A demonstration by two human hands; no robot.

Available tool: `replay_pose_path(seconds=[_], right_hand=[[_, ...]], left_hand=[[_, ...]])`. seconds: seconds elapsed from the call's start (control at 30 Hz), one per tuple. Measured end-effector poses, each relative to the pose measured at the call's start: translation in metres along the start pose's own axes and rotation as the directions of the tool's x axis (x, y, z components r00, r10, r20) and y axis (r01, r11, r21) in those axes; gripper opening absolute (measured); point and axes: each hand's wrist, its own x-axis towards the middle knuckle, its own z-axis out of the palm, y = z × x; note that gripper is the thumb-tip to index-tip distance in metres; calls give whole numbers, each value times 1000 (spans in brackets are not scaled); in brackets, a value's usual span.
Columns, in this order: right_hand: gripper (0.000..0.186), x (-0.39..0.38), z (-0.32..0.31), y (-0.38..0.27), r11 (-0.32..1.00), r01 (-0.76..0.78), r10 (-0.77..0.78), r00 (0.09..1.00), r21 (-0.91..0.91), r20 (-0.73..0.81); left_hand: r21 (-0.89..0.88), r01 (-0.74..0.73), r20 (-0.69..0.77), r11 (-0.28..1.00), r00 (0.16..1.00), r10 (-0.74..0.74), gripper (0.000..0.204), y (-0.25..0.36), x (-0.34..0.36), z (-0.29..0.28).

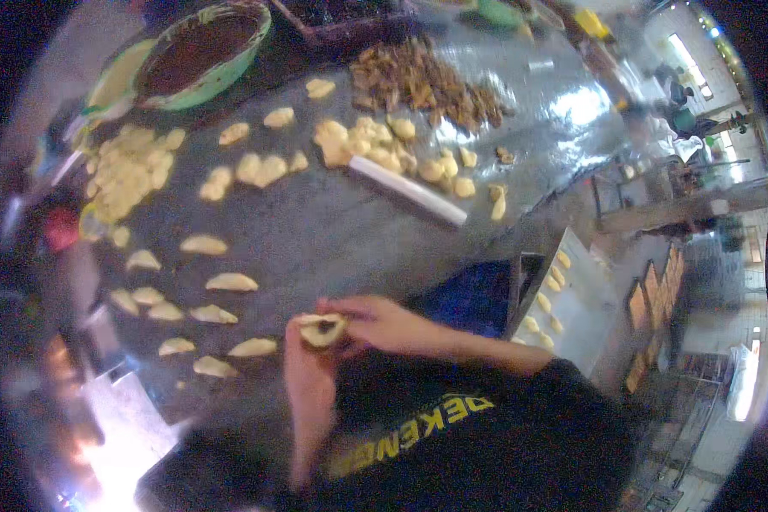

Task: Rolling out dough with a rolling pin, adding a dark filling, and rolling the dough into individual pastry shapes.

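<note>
In front of my body, both hands hold one small piece of dough point(319, 340) folded around a dark filling. Its upper side gapes, so the filling shows inside. My left hand point(303, 350) grips it from the left, with the fingers partly hidden. From the right, my right hand point(363, 317) closes its fingers on the dough's edge. Just left of my hands, several half-moon dough pieces point(253, 347) lie on the dark table point(307, 247).
A pale rolling pin point(408, 189) rests beside dough balls point(371, 141). Behind them is a heap of brown pieces point(427, 85). Flattened dough pieces point(132, 171) cluster at far left, near a green bowl point(222, 78) of dark filling. At right, a tray point(584, 311) bears more shaped dough.
</note>
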Motion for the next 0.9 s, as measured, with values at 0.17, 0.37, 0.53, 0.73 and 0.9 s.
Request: replay_pose_path(seconds=[0.17, 0.37, 0.53, 0.73, 0.9], right_hand=[[48, -24, -65, -57, 463, 256, -473, 881, -849, 8], [35, -4, -252, -124, 349, -69, -746, 583, -935, -321], [23, -5, -346, -183, 342, -118, -734, 586, -932, -344], [15, 58, -383, -185, -2, -289, -694, 690, -957, -207], [21, 75, -371, -195, -8, -539, -648, 645, -842, -406]], left_hand=[[-212, -77, -159, 974, 986, 43, 35, -30, 35, 36], [717, -111, 0, 689, 987, 159, 36, -17, 65, 108], [3, -42, -178, 999, 983, 41, 39, -33, 73, 117], [-9, -7, -214, 1000, 977, 5, 43, -50, 84, 138], [46, -81, -239, 996, 967, 90, 43, -46, 94, 170]])
